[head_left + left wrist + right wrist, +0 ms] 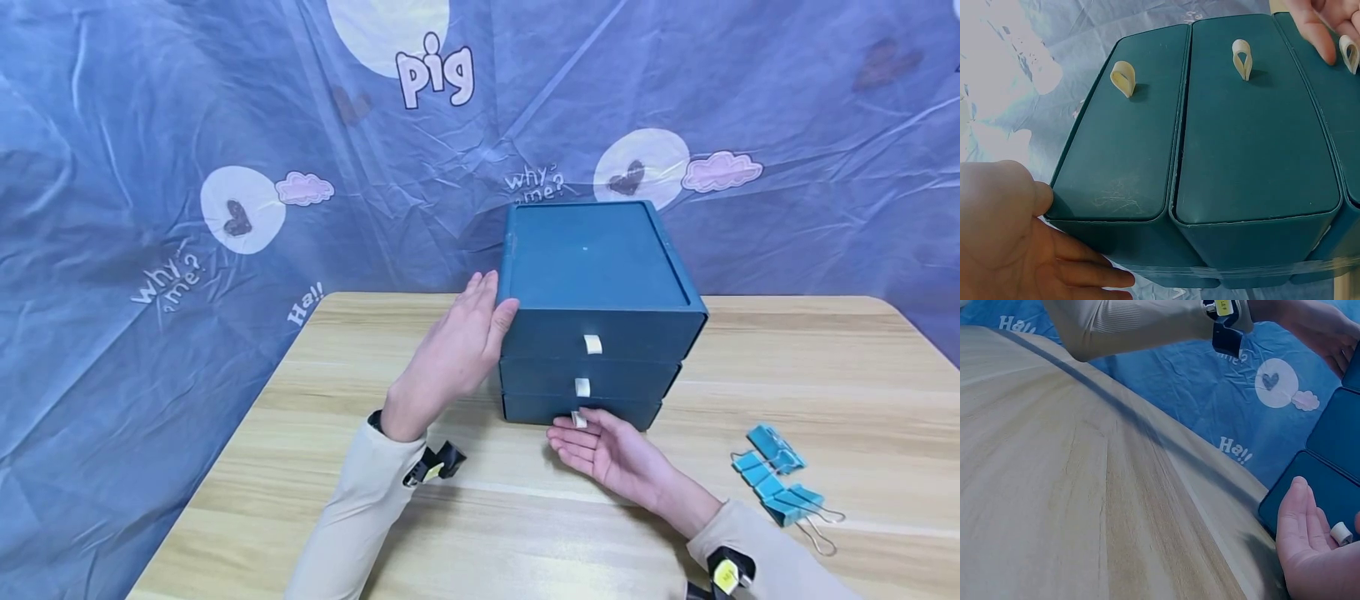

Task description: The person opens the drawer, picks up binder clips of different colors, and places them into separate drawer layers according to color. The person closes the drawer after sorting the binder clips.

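A dark teal cabinet [600, 258] with three stacked drawers stands on the table. Each drawer front carries a small cream loop pull, the top one [592, 344] and the middle one [582, 387] hanging free. My left hand [459, 346] rests against the cabinet's left side, fingers straight and thumb at the front edge of the top drawer [1116, 144]. Low in front, my right hand [617, 458] is palm up at the bottom drawer [527, 408]. Its fingers extend loosely around the bottom loop pull [1341, 534], which keeps its round shape between fingers and thumb.
Several blue binder clips [776, 479] lie in a cluster on the wooden table [795, 358], right of my right hand. Behind the table hangs a blue printed cloth [420, 192]. Clear tape [1260, 270] runs across the cabinet's side.
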{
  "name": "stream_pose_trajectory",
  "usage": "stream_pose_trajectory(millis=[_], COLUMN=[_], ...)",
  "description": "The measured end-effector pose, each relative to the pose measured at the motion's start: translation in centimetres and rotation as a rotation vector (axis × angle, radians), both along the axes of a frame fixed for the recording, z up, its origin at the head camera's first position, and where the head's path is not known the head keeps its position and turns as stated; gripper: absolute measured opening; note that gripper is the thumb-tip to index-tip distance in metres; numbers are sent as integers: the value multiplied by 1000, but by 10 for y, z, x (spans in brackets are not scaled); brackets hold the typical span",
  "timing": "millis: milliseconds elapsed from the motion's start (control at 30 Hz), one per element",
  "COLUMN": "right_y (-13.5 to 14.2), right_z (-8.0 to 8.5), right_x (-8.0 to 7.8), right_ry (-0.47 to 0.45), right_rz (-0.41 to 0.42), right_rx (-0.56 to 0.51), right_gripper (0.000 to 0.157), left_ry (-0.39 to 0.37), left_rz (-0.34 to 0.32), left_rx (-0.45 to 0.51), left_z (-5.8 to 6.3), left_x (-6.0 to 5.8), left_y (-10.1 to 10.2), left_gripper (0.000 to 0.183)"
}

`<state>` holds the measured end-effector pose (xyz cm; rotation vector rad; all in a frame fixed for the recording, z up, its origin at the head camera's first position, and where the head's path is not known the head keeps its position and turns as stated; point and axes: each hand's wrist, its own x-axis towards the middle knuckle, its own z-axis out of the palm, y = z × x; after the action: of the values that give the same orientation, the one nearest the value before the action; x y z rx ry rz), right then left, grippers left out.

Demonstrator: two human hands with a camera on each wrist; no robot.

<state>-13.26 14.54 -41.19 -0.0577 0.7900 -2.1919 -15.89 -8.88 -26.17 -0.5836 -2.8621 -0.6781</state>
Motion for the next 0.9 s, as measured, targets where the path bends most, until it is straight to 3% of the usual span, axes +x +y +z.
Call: stream_pose_trajectory(millis=[200, 900], right_y=[-1, -2], right_z=[-3, -1], right_x=[0, 6], right_ry=[1, 59], right_rz=[33, -3], right_rx=[-27, 72], right_gripper=[46, 41], left_ry=[0, -6], left_rz=[-2, 3], left_rx=[-3, 6], left_z=[0, -2], left_x=[1, 0], left_y=[0, 0], left_gripper=[70, 73])
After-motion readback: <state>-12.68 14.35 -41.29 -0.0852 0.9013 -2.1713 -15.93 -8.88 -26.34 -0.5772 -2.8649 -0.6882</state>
